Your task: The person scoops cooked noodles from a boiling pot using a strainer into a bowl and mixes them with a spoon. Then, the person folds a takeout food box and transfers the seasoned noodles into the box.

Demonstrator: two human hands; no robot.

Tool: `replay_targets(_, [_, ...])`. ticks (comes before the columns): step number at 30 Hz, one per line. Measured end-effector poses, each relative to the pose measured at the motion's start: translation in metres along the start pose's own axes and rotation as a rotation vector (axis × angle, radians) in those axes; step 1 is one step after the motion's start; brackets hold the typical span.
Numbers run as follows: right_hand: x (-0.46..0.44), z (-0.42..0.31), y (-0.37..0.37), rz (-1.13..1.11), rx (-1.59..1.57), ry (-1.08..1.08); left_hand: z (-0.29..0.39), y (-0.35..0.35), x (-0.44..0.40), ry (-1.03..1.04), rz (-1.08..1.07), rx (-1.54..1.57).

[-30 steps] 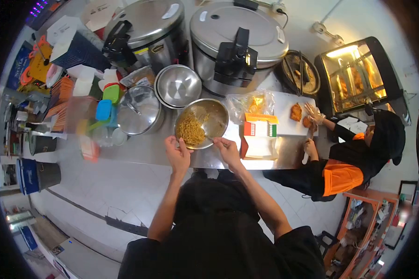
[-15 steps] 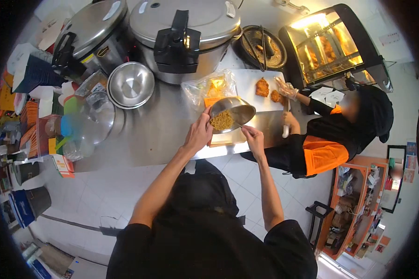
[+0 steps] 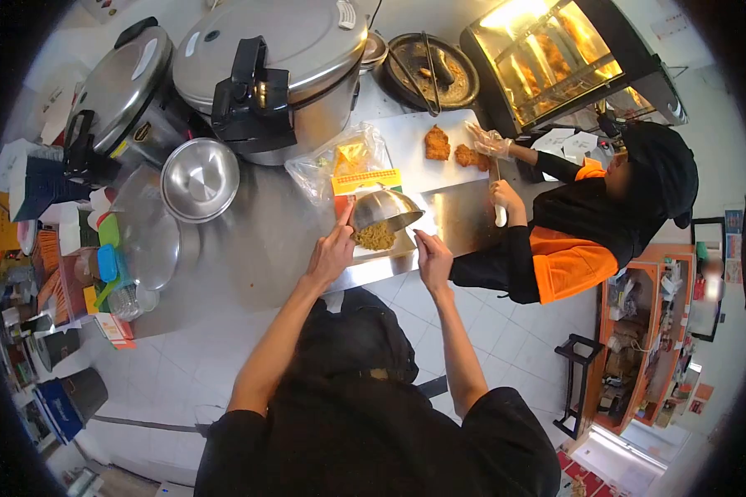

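My left hand [image 3: 333, 253] grips the rim of a steel mixing bowl [image 3: 388, 209], tipped steeply with its mouth facing down toward me. A clump of yellow-brown food [image 3: 376, 235], rice or noodles, shows below the lip, over an open orange-and-yellow takeaway box [image 3: 366, 180]. Beside the bowl's right edge, my right hand [image 3: 433, 258] is closed on a thin utensil handle; the utensil's head is hidden. A clear plastic bag [image 3: 315, 172] with yellow contents lies just behind the box.
At right a co-worker [image 3: 593, 219] holds a knife [image 3: 499, 199] and a gloved hand by fried chicken [image 3: 437, 143] on a white board [image 3: 398, 137]. Large cookers [image 3: 265, 50], a black pan [image 3: 431, 70] and a lit display warmer [image 3: 555, 58] stand behind. Steel bowls [image 3: 199, 180] sit left.
The bowl has gone from partly tilted to tipped well over, and the food has slid down to its lip above the box. My view has shifted slightly right.
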State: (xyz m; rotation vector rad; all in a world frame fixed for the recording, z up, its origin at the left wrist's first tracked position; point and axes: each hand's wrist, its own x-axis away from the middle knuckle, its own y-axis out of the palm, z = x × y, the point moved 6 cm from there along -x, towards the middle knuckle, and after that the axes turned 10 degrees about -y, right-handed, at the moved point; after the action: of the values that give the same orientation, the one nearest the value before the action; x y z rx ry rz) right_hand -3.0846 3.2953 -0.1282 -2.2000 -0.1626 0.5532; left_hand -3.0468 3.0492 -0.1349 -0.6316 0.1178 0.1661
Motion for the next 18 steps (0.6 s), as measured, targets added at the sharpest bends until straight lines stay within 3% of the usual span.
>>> replay_targets(6, [0.007,0.013,0.013,-0.127,-0.156,0.011,-0.005,-0.007,-0.007,0.047,0.087,0.009])
replay_targets(10, [-0.008,0.010,0.003,-0.019,-0.152,0.106,-0.002,-0.011,-0.012,0.064,0.114,0.015])
replay_targets(11, [-0.014,0.006,0.006,0.047,-0.153,0.044,-0.001,-0.011,-0.013,0.063,0.111,0.013])
replay_targets(15, [-0.016,-0.010,0.005,-0.073,-0.090,-0.066,0.005,-0.021,-0.017,0.087,0.142,0.022])
replay_targets(18, [-0.015,-0.016,-0.014,-0.062,-0.098,0.045,0.005,-0.028,-0.017,0.092,0.168,0.036])
